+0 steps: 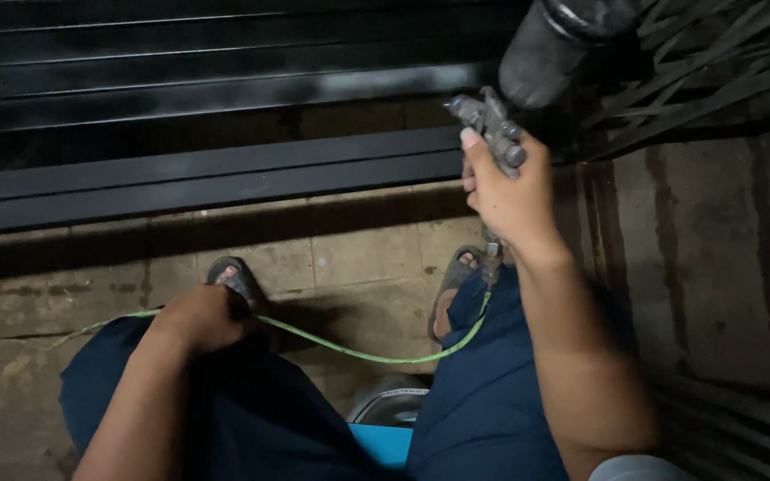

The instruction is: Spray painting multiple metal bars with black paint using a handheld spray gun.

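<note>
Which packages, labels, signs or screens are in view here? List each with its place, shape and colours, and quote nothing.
None: no package, label, sign or screen shows in the head view.
Only unlabelled things are in view: the grey spray gun with its dark cup in the right hand, the green hose by the left hand, and black metal bars.

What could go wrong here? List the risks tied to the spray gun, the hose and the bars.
The green hose loops between the sandalled feet, so it could snag a foot. The right hand holds the spray gun near the black bars, so paint may run. The left hand is bare, open to overspray.
</note>
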